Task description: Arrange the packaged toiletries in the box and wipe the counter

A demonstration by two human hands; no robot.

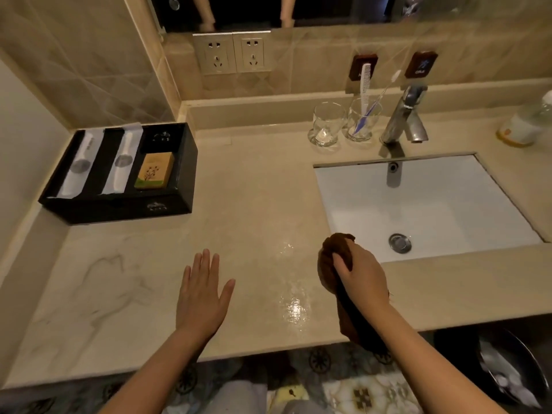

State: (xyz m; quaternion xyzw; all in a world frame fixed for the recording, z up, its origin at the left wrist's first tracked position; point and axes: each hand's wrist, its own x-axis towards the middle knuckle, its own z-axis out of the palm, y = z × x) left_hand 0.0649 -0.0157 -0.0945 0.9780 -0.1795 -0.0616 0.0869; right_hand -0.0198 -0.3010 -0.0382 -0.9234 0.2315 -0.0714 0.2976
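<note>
A black box [167, 204] stands at the back left of the beige counter [254, 189]. Inside it lie two white wrapped packets [79, 165] [121, 164], a yellow-green soap packet [154, 171] and a small black packet [161, 137]. My right hand [360, 276] is shut on a dark brown cloth [331, 258] at the counter's front, just left of the sink's near corner; the cloth's tail hangs over the front edge. My left hand [203, 294] hovers flat over the counter with fingers spread, holding nothing. A wet sheen [294, 306] lies between the hands.
A white sink [418, 201] with a chrome tap [403, 118] is set in the right half. Two glasses [327, 124] [363, 119] stand behind it, one with a comb and a toothbrush. A bottle [522, 127] lies far right. A bin [507, 369] sits below.
</note>
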